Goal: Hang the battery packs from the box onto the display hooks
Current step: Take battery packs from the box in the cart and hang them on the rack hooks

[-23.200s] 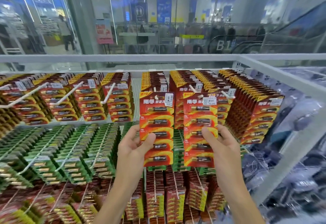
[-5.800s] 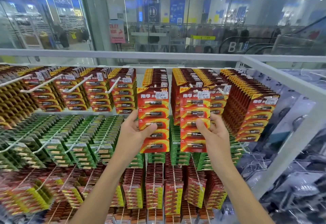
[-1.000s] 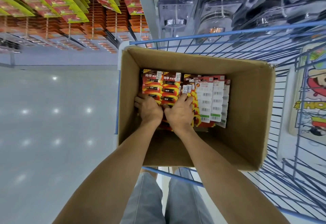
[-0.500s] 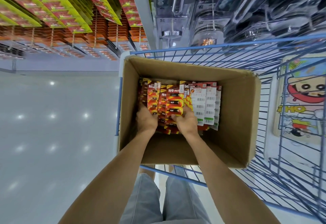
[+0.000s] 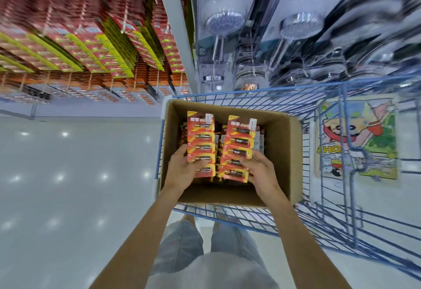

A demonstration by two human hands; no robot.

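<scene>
L hand (image 5: 182,170): yours, fingers curled round low end of a battery-pack stack (image 5: 200,138), thumb across its front.
R hand (image 5: 259,170): grips low end of a 2nd stack (image 5: 239,145), just beside the 1st.
Stacks: over the open box (image 5: 280,152), tops pointing away from you.
Box: more packs (image 5: 219,149) inside, below; sits in blue wire cart (image 5: 330,227).
Display rack (image 5: 91,45): upper left, full of hung packs, well apart from yr hands.

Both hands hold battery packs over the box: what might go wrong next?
The left hand and right hand each grip a stack of battery packs only at its lower end, so packs may fan out and drop into the box. With both hands full, neither can steady the other's stack.
</scene>
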